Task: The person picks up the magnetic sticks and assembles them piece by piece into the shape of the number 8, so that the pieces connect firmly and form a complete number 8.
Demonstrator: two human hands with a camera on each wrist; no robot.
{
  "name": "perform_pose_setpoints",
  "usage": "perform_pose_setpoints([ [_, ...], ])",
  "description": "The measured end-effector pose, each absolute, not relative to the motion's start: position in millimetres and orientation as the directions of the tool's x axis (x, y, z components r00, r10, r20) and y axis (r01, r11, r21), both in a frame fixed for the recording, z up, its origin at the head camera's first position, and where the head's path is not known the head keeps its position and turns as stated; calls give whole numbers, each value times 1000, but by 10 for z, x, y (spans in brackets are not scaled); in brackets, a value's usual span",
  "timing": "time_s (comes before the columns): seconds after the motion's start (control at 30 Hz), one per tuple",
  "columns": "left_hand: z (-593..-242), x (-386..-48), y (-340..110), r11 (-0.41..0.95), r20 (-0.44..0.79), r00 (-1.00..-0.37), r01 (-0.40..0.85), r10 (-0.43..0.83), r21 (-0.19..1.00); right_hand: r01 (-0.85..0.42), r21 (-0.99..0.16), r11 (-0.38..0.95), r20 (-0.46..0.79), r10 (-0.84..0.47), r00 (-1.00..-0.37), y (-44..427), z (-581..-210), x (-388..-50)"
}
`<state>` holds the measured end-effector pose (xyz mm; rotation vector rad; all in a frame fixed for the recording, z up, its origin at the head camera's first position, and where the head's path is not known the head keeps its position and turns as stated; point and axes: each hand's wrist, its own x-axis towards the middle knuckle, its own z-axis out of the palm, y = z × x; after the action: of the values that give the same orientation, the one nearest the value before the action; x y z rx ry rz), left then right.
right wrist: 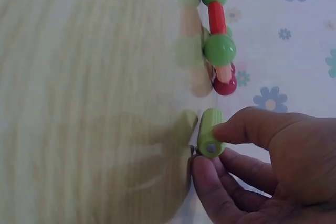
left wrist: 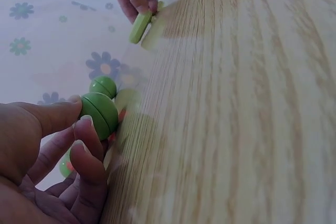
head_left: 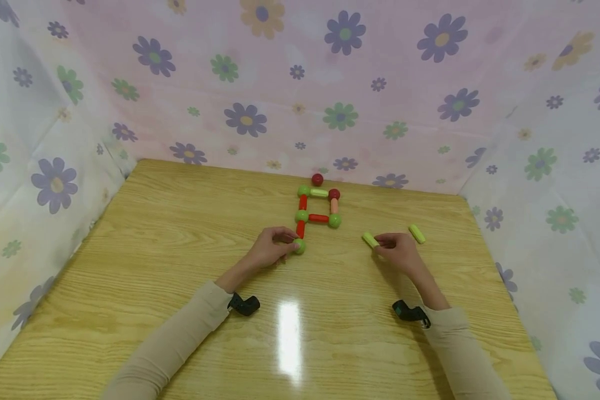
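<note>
My left hand (head_left: 271, 248) pinches a green ball (left wrist: 100, 114) between thumb and fingers at the near end of a frame of balls and rods. A red rod (head_left: 300, 229) joins this ball to another green ball (head_left: 301, 216), a corner of a flat square. The square's sides are two red rods, a pink rod (head_left: 334, 206) and a yellow-green rod (head_left: 319, 193); a dark red ball (head_left: 334, 194) forms its far right corner. To the right, my right hand (head_left: 399, 251) holds a loose yellow-green rod (right wrist: 211, 129) just over the table, a grey dot showing on its end.
Another yellow-green rod (head_left: 416, 234) lies on the table right of my right hand. A loose dark red ball (head_left: 317, 179) sits behind the square, near the back edge. Flowered cloth (head_left: 295, 100) hangs around the back and sides of the glossy wooden table (head_left: 180, 222).
</note>
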<state>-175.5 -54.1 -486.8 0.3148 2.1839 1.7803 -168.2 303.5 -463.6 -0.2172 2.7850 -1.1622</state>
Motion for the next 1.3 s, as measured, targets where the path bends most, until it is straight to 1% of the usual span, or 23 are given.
perform_pose_setpoints([
  [0.17,-4872,-1735,-535,208,-97,-933,-25,346,978,-115,-753,648,-33,-213,-977,2859,-4691,-1634],
  [0.27,-4875,-1733,-536,207,-102,-935,-31,340,978,-118,-793,597,-37,-239,-970,2753,-4718,-1612],
  [0.5,-4878,-1739,-544,200,-114,-933,-46,341,979,-87,-895,437,-59,-309,-949,2573,-4781,-1607],
  [0.7,-4871,-1741,-558,194,-134,-926,-68,354,979,-14,-931,363,-109,-316,-943,2493,-4836,-1636],
  [0.97,-4862,-1749,-560,206,-135,-927,-65,349,977,26,-950,312,-116,-275,-954,2383,-4819,-1639],
  [1.1,-4867,-1755,-557,199,-137,-927,-70,348,977,6,-954,300,-86,-254,-963,2342,-4842,-1645],
  [1.2,-4872,-1754,-561,194,-135,-926,-69,352,979,1,-957,289,-80,-261,-962,2309,-4861,-1653],
  [1.3,-4874,-1747,-566,194,-130,-925,-62,357,979,19,-960,280,-100,-277,-956,2273,-4872,-1656],
])
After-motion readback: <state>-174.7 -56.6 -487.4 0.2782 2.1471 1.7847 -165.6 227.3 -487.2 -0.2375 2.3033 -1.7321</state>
